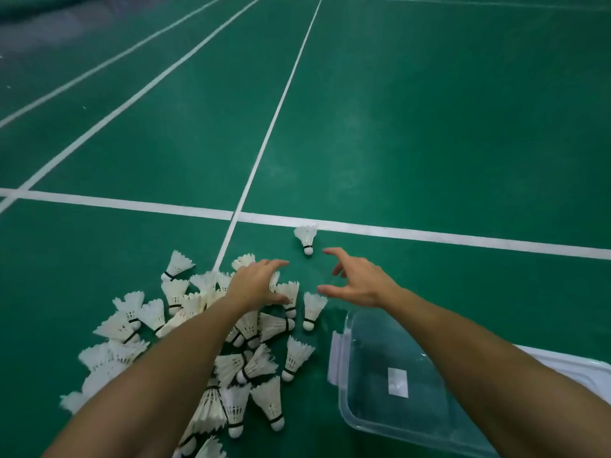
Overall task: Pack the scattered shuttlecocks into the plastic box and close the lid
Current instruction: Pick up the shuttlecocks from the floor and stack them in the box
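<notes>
I see both bare arms stretched forward over the green badminton court floor [413, 143] with its white painted lines [429, 235]. My left hand [256, 281] lies on the far edge of the heap of white feathered shuttlecocks [211, 342], fingers spread and pressing down on a few of them; I cannot tell whether any is actually gripped. My right hand [355, 279] hovers above the floor, fingers and thumb spread wide in a loose claw, holding nothing. Just beyond it one lone white shuttlecock [306, 239] lies with its cork pointing toward me, its feathers touching the cross line. Another single white shuttlecock [312, 309] lies under the gap between the two hands. The clear plastic box [396, 385] sits open on the floor at my right, just beside the heap, with no shuttlecocks in it, and its white lid [575, 361] lies behind the right forearm.
</notes>
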`<state>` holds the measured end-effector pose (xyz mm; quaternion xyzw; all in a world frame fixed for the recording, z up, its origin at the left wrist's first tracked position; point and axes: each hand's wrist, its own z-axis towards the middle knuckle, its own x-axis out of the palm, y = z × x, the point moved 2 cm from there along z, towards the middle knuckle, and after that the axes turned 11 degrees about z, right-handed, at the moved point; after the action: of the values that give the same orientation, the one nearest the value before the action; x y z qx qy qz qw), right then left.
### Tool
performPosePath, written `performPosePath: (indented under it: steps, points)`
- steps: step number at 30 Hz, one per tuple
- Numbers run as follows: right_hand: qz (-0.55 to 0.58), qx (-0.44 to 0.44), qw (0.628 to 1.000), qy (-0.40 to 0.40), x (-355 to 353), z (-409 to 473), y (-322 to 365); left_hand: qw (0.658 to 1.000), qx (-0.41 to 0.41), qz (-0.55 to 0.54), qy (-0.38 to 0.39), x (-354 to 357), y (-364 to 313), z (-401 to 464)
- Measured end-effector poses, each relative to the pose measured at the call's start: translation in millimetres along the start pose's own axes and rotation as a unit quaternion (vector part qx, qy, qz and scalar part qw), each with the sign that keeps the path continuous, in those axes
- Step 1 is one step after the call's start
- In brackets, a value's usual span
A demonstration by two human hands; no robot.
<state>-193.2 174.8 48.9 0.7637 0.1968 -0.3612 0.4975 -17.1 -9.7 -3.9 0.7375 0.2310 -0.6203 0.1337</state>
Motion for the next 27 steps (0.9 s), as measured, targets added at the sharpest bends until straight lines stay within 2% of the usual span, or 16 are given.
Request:
performPosePath:
  steps: [3, 7, 16, 19, 21, 24, 27]
  points:
    - [-0.020, 0.003, 0.998, 0.056, 12.1, 20.8, -4.0, 1.000, -0.004, 0.014, 0.016, 7.0, 4.3, 10.4]
    - [0.010, 0.022, 0.995, 0.101, 28.0, 47.5, -7.3, 0.998, -0.033, -0.037, 0.025, 12.2, 15.0, 25.4]
    - [0.040, 0.023, 0.990, 0.132, 54.0, 66.1, -25.9, 0.999, 0.038, -0.002, 0.036, 20.0, 4.8, 32.2]
    - [0.040, 0.012, 0.992, 0.118, 44.1, 64.4, -27.4, 0.998, 0.043, -0.015, 0.034, 22.2, 4.2, 29.9]
    - [0.035, -0.003, 0.995, 0.094, 28.2, 60.5, -25.4, 0.998, 0.039, -0.052, 0.007, 14.4, 0.7, 27.4]
    - [0.029, -0.028, 0.999, 0.035, -10.8, 46.1, -16.1, 0.991, 0.023, -0.119, -0.047, -10.1, -4.2, 24.8]
    - [0.081, -0.062, 0.994, -0.044, -57.1, 16.5, -2.5, 0.976, 0.016, -0.189, -0.105, -46.7, -11.3, 15.1]
